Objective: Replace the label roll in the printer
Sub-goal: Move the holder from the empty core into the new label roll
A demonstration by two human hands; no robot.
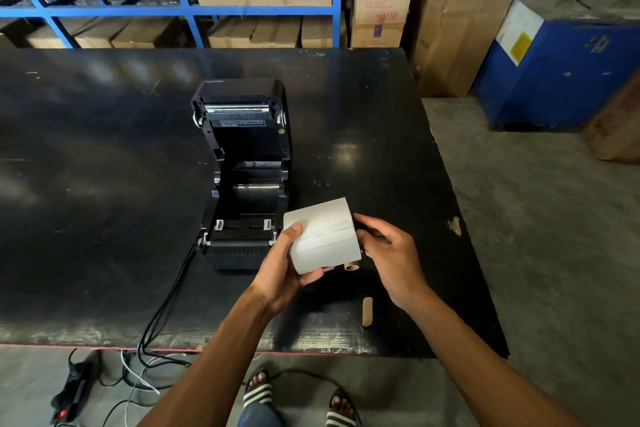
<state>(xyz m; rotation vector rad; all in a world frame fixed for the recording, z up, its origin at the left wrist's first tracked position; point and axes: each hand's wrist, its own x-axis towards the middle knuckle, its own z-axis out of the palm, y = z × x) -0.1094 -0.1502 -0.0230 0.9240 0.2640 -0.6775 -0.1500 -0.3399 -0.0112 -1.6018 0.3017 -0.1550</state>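
Observation:
A black label printer (244,177) stands on the black table (104,184) with its lid swung up and back; its roll bay looks empty. Just right of the printer's front I hold a white label roll (323,234) above the table. My left hand (284,269) grips the roll's left end and underside. My right hand (389,253) is at the roll's right end, fingers curled on a dark part there, partly hidden by the roll. A small brown cardboard core (352,267) lies on the table under the roll. Another cardboard core (367,311) lies nearer the front edge.
Black cables (162,308) run from the printer's front left over the table edge to a power strip (71,388) on the floor. Blue shelving (173,7) with cartons stands behind the table. A blue machine (561,62) and cardboard boxes (460,21) stand at the right.

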